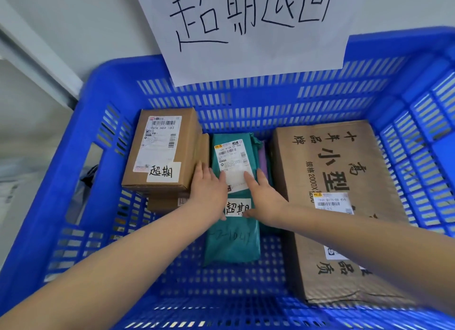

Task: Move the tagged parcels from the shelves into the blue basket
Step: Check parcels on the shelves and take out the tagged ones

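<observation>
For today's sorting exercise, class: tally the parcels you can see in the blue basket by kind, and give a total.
Brown cardboard boxes: 3, namely the small tagged box, the flatter box under it, and the large printed box.
Teal mailer bags: 1, the tagged teal bag that both hands touch.
Total: 4, all in the blue basket.

Both hands extended forward: left hand [209, 189] flat, right hand [262, 196] seemingly flat, fingers straight.

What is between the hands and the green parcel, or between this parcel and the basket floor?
Nothing visible. Both hands, left and right, lie flat on the green parcel, which already rests in the blue basket, between the small box and the large box.
</observation>
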